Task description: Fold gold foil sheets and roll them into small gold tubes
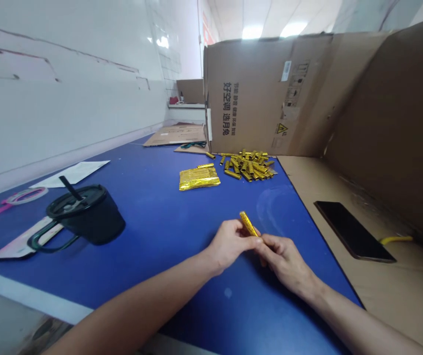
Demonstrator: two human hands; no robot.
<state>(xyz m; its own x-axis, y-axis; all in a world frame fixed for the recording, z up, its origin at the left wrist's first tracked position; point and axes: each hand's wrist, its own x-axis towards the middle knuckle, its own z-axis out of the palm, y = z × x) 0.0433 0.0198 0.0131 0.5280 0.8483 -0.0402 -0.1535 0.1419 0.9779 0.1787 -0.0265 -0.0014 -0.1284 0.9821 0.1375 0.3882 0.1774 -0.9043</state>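
Both my hands meet over the blue tabletop (159, 217) around a thin gold foil tube (247, 223). My left hand (230, 241) is closed on it, the thumb pressed along its near part. My right hand (283, 259) pinches the near end from the right, and its fingertips touch those of the left. The tube's far end sticks out, pointing away from me; its near end is hidden by the fingers. Farther off lies a flat stack of gold foil strips (199, 178). Right of it is a loose heap of short gold foil tubes (250, 165).
A dark tumbler (95, 217) with handle and straw stands at the left. Near it lie a white paper (73, 173) and a roll of tape (26, 195). Cardboard walls (256, 93) rise behind and right. A black phone (352, 229) lies on cardboard at right.
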